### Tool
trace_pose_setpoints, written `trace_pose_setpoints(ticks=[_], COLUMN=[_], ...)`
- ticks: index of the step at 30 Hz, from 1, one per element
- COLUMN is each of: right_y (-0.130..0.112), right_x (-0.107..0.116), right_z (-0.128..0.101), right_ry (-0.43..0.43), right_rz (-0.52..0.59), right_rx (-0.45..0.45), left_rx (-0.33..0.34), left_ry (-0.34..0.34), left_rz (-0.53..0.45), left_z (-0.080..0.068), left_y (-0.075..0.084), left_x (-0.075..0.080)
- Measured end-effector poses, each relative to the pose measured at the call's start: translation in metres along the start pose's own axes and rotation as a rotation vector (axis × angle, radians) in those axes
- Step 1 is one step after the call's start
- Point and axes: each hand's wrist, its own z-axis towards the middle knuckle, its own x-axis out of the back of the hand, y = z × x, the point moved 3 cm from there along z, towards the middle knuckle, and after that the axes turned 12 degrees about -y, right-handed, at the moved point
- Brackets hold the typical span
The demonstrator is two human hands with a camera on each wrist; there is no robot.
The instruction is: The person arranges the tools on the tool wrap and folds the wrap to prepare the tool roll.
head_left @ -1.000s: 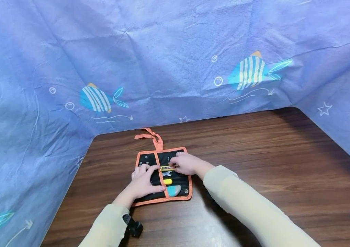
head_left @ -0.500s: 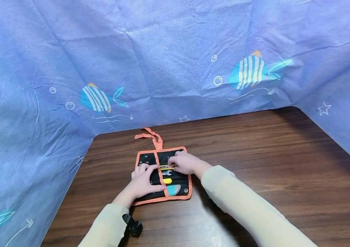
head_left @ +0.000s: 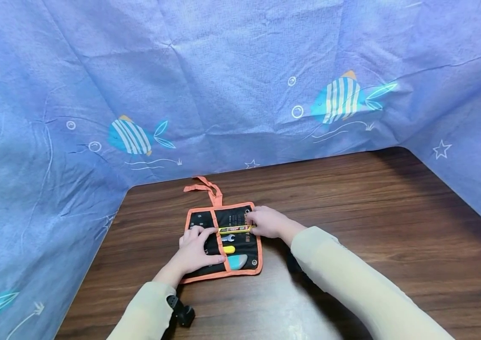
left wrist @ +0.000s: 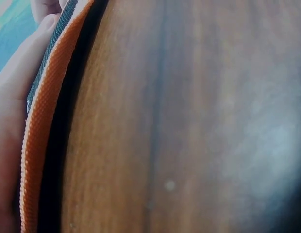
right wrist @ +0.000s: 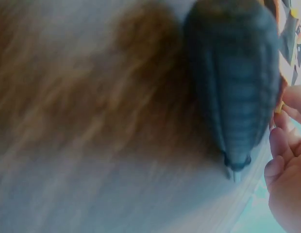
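Observation:
A black tool roll (head_left: 244,245) with orange trim lies open on the brown wooden table (head_left: 372,222). My left hand (head_left: 195,248) presses flat on its left half, fingers straight, thumb along the middle orange strip. My right hand (head_left: 260,223) pinches the right end of a slim yellow-and-black tool (head_left: 233,230) that lies across the roll. Below it sit a small wrench (head_left: 228,238), a yellow piece (head_left: 230,249) and a teal-grey piece (head_left: 238,261). In the left wrist view the roll's orange edge (left wrist: 43,111) runs beside my hand (left wrist: 12,121).
Orange tie straps (head_left: 204,187) trail from the roll's far edge. Blue fish-print cloth (head_left: 223,85) walls the table at the back, left and right. A blurred dark ribbed object (right wrist: 233,82) fills the right wrist view beside my fingers (right wrist: 286,145).
My right hand has moved to the right with the yellow-and-black tool, so more of the tool shows across the roll. The left hand has stayed pressed on the roll.

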Motion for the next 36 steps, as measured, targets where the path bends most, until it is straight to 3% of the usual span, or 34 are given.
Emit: trace_pose_setpoints(ticks=[12,29,36], right_y=[0.0001,-0.0035,-0.0021], right_x=[-0.0008,-0.0006,-0.0002], right_z=[0.0036,0.0048,0.0055], right_ry=[0.0,0.019,-0.002], right_rz=[0.006,-0.034,-0.026], right_rx=[-0.026,0.113,0.105], left_rx=[0.004,-0.016,-0.026], left_ry=[0.0,0.02,0.026], left_rz=[-0.014,-0.015,-0.019], left_z=[-0.0016,-0.0005,-0.0005], left_y=[-0.0014,-0.0042,-0.0044], left_x=[-0.0002,-0.0008,-0.0004])
